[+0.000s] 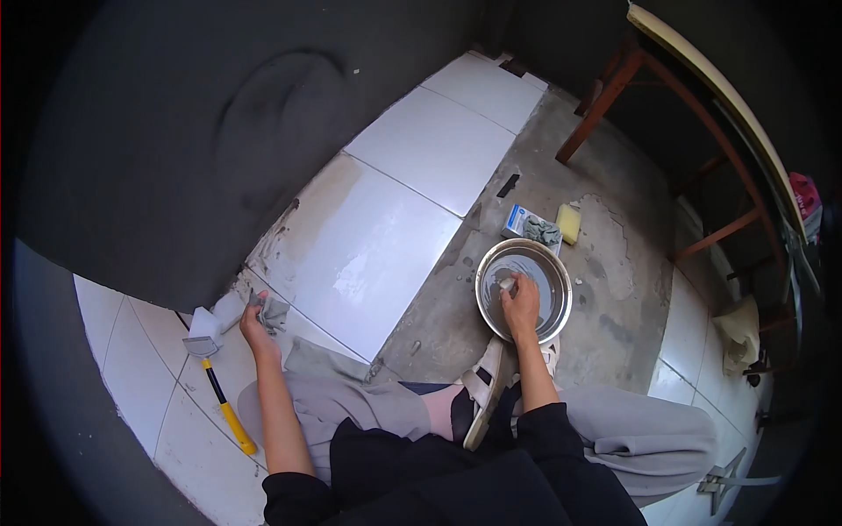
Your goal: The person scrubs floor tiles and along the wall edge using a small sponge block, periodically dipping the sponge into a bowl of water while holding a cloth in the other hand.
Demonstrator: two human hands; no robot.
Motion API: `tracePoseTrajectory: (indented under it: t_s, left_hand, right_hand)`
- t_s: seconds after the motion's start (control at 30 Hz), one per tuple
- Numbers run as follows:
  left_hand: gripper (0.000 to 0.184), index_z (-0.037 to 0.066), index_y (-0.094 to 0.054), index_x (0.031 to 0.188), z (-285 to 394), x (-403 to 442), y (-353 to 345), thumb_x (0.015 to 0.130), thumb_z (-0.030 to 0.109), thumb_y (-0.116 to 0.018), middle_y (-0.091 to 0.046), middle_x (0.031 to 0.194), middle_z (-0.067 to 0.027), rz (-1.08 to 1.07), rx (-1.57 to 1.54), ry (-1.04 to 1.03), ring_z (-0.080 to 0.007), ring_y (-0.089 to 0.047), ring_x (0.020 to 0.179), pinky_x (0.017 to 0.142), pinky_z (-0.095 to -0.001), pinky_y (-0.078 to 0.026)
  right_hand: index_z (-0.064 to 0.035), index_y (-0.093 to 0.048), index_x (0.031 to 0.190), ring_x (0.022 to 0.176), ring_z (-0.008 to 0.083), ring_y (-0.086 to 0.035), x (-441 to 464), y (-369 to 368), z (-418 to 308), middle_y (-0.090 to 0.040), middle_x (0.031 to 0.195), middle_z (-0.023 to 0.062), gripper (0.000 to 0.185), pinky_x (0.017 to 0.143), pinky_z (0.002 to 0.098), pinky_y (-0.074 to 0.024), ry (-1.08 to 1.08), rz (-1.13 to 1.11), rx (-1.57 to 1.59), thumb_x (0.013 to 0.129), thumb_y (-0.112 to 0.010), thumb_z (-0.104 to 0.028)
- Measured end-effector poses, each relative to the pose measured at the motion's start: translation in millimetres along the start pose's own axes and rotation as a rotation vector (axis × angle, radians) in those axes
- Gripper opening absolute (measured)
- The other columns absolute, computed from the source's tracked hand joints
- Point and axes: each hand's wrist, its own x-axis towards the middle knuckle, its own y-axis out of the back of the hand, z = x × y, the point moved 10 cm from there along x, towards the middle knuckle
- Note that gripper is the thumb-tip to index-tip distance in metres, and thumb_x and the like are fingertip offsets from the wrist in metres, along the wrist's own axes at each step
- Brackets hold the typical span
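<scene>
My left hand (257, 331) is closed around a crumpled grey cloth (275, 316), low over the white tiles by the dark wall. Inside a round metal bowl (481, 302) on the concrete floor, my right hand (523, 307) is pinched on a small whitish thing (507, 285), mostly covered by the fingers. Grey material (526, 266) coats the inside of the bowl. Left of my left hand lies a scraper (224, 405) with a wide metal blade and a yellow and black handle. Its blade end is close to some white pieces (208, 323).
Behind the bowl are a blue and white box (519, 217), a crumpled grey cloth (542, 231) and a yellow sponge (568, 224). Large white tiles (377, 237) border bare concrete (430, 329). A wooden table (605, 101) stands far right. A cream bag (739, 335) lies at right.
</scene>
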Motion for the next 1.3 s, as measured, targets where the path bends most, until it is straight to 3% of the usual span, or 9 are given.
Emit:
tracePoseTrajectory:
  t_s: [0.1, 0.2, 0.3, 0.43, 0.53, 0.73, 1.0, 1.27, 1.3]
  left_hand:
    - [0.04, -0.003, -0.069, 0.109, -4.5, 2.2, 1.5, 0.084, 0.016, -0.044, -0.066, 0.105, -0.0082, -0.025, -0.021, 0.009, -0.019, -0.06, 0.094, 0.086, -0.0271, -0.046]
    - [0.041, -0.003, -0.069, 0.111, -7.7, 5.3, 0.9, 0.084, 0.016, -0.044, -0.065, 0.108, -0.009, -0.016, -0.042, 0.052, -0.0203, -0.061, 0.097, 0.088, -0.0292, -0.047]
    - [0.043, -0.003, -0.067, 0.115, -11.3, 7.3, 4.2, 0.085, 0.018, -0.044, -0.064, 0.113, -0.0099, -0.005, -0.108, 0.077, -0.0211, -0.06, 0.1, 0.09, -0.0306, -0.046]
    - [0.046, -0.002, -0.063, 0.122, -21.7, 20.2, 9.1, 0.087, 0.02, -0.043, -0.063, 0.118, -0.0086, 0.008, -0.218, 0.117, -0.0206, -0.06, 0.103, 0.091, -0.0293, -0.044]
    - [0.047, 0.0, -0.06, 0.126, -24.9, 27.2, 16.1, 0.088, 0.022, -0.043, -0.064, 0.117, -0.0062, 0.01, -0.264, 0.117, -0.0188, -0.06, 0.101, 0.089, -0.0282, -0.044]
    - [0.045, 0.004, -0.061, 0.125, -30.1, 41.6, 25.3, 0.09, 0.025, -0.042, -0.067, 0.11, -0.0016, -0.016, -0.314, 0.132, -0.0135, -0.06, 0.088, 0.076, -0.0264, -0.044]
    - [0.032, 0.012, -0.065, 0.106, -46.7, 58.6, 47.5, 0.091, 0.029, -0.043, -0.068, 0.098, -0.0018, 0.052, -0.402, 0.177, -0.014, -0.062, 0.078, 0.069, -0.0295, -0.045]
    - [0.031, 0.013, -0.061, 0.107, -37.9, 38.5, 58.2, 0.087, 0.033, -0.049, -0.066, 0.106, -0.0009, 0.372, -0.56, 0.22, -0.0183, -0.063, 0.095, 0.079, -0.0346, -0.047]
    - [0.031, 0.013, -0.062, 0.106, -37.7, 39.5, 61.4, 0.088, 0.034, -0.049, -0.067, 0.106, -0.0004, 0.384, -0.564, 0.213, -0.0175, -0.063, 0.095, 0.08, -0.0342, -0.047]
  right_hand:
    - [-0.0042, -0.062, 0.108, 0.088, 0.03, -0.059, -0.3, 5.6, -9.1, -0.06, 0.093, 0.0125, 0.04, 0.081, 0.0398, -0.0477, 0.07, 0.028, -0.049, 0.07, -0.073, -0.006]
    - [-0.0026, -0.062, 0.11, 0.088, 0.0268, -0.062, 2.7, -0.8, 6.5, -0.062, 0.094, 0.0115, 0.035, 0.08, 0.0382, -0.0506, -0.127, -0.112, 0.06, 0.076, -0.07, -0.005]
    - [-0.0009, -0.061, 0.111, 0.088, 0.0238, -0.063, -7.4, -38.5, 50.1, -0.063, 0.097, 0.0109, 0.028, 0.079, 0.036, -0.0539, -0.703, -0.193, 1.001, 0.084, -0.064, -0.004]
    - [-0.0005, -0.061, 0.11, 0.09, 0.0225, -0.064, -7.9, -43.8, 40.8, -0.063, 0.1, 0.0117, 0.021, 0.081, 0.0333, -0.0551, -0.833, -0.24, 1.548, 0.09, -0.058, -0.007]
    - [-0.0001, -0.062, 0.106, 0.09, 0.0237, -0.064, -7.5, -42.0, 46.8, -0.065, 0.099, 0.0116, 0.019, 0.082, 0.0333, -0.0547, -0.81, -0.188, 1.457, 0.087, -0.061, -0.006]
    - [-0.0008, -0.063, 0.1, 0.087, 0.0279, -0.066, 5.4, -7.9, 19.1, -0.067, 0.093, 0.0147, 0.026, 0.079, 0.0354, -0.0514, -0.208, -0.136, 0.182, 0.076, -0.07, -0.003]
    - [-0.0006, -0.063, 0.104, 0.085, 0.0346, -0.064, 7.4, -3.0, 1.1, -0.065, 0.1, 0.0174, 0.026, 0.079, 0.0415, -0.0488, -0.093, -0.135, 0.058, 0.079, -0.063, 0.0]
    - [-0.002, -0.064, 0.106, 0.093, 0.0341, -0.062, 15.1, 11.6, 15.9, -0.067, 0.103, 0.0157, 0.034, 0.084, 0.041, -0.0499, -0.137, -0.039, -0.163, 0.073, -0.062, 0.004]
    - [-0.0014, -0.064, 0.11, 0.101, 0.0282, -0.061, 17.6, 7.7, 19.5, -0.067, 0.104, 0.0153, 0.038, 0.086, 0.0364, -0.0508, -0.225, -0.138, -0.149, 0.073, -0.063, 0.006]
